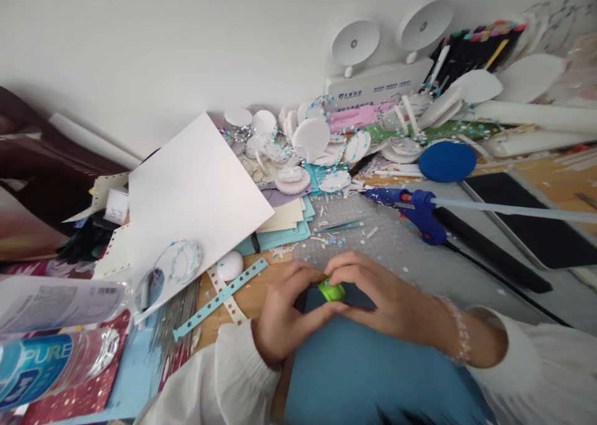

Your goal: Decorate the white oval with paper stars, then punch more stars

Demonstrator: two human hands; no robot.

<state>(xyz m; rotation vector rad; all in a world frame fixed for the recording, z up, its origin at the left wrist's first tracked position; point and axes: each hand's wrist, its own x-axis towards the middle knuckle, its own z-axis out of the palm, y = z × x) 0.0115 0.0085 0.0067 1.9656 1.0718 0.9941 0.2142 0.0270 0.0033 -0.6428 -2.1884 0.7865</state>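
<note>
both hands, left hand (284,316) and right hand (382,297), fingers closed on green punch (331,290) over blue paper sheet (368,369) at desk (247,297) front edge. step judged: punching. next: firm squeeze, sheet kept aligned.

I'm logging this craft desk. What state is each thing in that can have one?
left hand: gripping the green punch
right hand: gripping the green punch
green punch: held over blue paper
glue gun: lying down, stick loaded
tablet: screen dark
water bottle: lying on its side
</note>
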